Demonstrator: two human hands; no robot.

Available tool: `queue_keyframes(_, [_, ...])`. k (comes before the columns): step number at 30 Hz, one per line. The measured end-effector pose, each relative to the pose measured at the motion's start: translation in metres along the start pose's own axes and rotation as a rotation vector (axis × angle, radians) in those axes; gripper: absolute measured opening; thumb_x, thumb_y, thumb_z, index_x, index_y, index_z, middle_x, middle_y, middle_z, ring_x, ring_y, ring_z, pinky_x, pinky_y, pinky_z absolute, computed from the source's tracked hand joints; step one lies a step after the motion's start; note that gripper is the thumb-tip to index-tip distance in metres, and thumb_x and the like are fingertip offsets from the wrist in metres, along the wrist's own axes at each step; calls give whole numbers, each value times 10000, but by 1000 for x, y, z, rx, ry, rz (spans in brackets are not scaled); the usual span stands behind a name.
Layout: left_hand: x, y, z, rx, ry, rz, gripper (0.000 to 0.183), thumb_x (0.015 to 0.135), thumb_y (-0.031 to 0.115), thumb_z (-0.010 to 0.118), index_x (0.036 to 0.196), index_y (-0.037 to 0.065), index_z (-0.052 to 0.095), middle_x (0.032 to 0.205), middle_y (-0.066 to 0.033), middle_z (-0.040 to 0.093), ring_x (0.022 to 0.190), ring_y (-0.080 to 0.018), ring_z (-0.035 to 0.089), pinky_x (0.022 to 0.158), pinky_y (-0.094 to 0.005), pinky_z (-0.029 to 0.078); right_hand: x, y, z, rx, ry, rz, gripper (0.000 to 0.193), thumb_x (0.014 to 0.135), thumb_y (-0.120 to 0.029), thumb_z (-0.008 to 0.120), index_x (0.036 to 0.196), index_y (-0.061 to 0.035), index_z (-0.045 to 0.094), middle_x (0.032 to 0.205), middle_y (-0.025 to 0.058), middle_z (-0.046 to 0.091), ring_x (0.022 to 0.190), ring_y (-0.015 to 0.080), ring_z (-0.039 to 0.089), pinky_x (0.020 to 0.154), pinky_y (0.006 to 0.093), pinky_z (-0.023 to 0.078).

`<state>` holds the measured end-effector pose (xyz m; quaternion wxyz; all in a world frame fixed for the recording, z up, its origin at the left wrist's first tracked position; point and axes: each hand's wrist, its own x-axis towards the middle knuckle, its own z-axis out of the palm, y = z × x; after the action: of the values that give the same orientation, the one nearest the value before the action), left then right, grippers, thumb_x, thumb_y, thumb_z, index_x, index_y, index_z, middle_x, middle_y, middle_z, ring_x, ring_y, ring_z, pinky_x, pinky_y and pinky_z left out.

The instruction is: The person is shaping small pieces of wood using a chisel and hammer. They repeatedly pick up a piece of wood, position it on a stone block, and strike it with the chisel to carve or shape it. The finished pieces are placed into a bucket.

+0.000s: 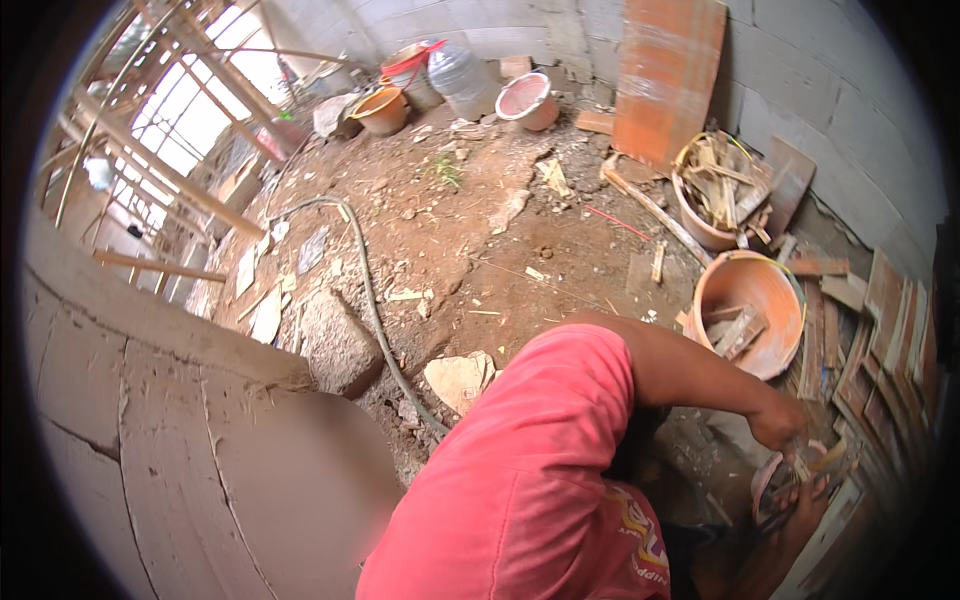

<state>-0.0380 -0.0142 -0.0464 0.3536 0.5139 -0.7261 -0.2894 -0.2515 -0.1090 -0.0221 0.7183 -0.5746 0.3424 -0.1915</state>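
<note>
Plaster wall fills the lower left, grey and cracked, with scaffold poles above it. A block wall closes the back and right. Between them lies a dirt floor strewn with rubble and chips. One orange board leans upright on the blocks, and a stack of wood strips lies along the right wall.

A red shirt blocks the lower middle of the view and hides the ground behind it. From its sleeve a bare arm runs right to the right hand, low on the right and close to the strips. Its fingers are closed in a fist, pinching what looks like a short stick over a small bowl. The rim blurs this corner, so the stick is a guess. A second limb touches the bowl from below; I cannot tell its fingers' state, nor whether it is the left hand at all.

Two orange tubs hold wood scraps: the near tub just above the arm, the far tub beside the board. One grey hose snakes across the dirt towards the shirt. Four vessels stand at the back wall — a jug, a bucket, an orange basin and a pink basin.
</note>
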Motion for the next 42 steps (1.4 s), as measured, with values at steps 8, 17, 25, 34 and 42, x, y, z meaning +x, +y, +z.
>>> queue_keyframes(8, [-27,59,-23,-270,43,-125,380,894,342,596,1045,0,662,998,-222,664,953,-341,632,835,-424,471,-3,4,2,219,-141,30,168,976,-154,503,1093,-37,476,648,3,429,532,91,445,500,257,443])
queue_keyframes(17, [-33,36,-58,-546,155,-499,399,1019,425,370,1065,81,566,691,-21,485,589,-93,481,554,-234,447,-8,-18,7,-370,-205,17,414,1003,-252,437,1354,-44,506,874,46,671,640,96,562,539,221,414])
queue_keyframes(25, [-29,43,-52,-635,-46,-508,489,1023,495,329,910,64,531,570,6,387,490,-85,356,471,-244,305,-17,-23,2,-260,-506,139,478,1009,-258,429,1397,20,406,1074,110,631,875,146,617,625,256,525])
queue_keyframes(34, [-26,46,-43,-617,-60,-537,468,1024,481,347,907,66,529,594,9,401,511,-84,372,489,-241,332,-26,-25,4,-243,-559,186,496,1012,-285,431,1389,36,409,1095,130,633,900,170,633,649,260,546])
queue_keyframes(42, [-25,47,-40,-538,-89,-531,470,1017,479,372,971,48,553,673,-3,441,579,-78,396,522,-223,346,-26,-31,8,-347,-542,151,387,1009,-251,454,1243,46,534,894,77,642,730,105,607,550,251,471])
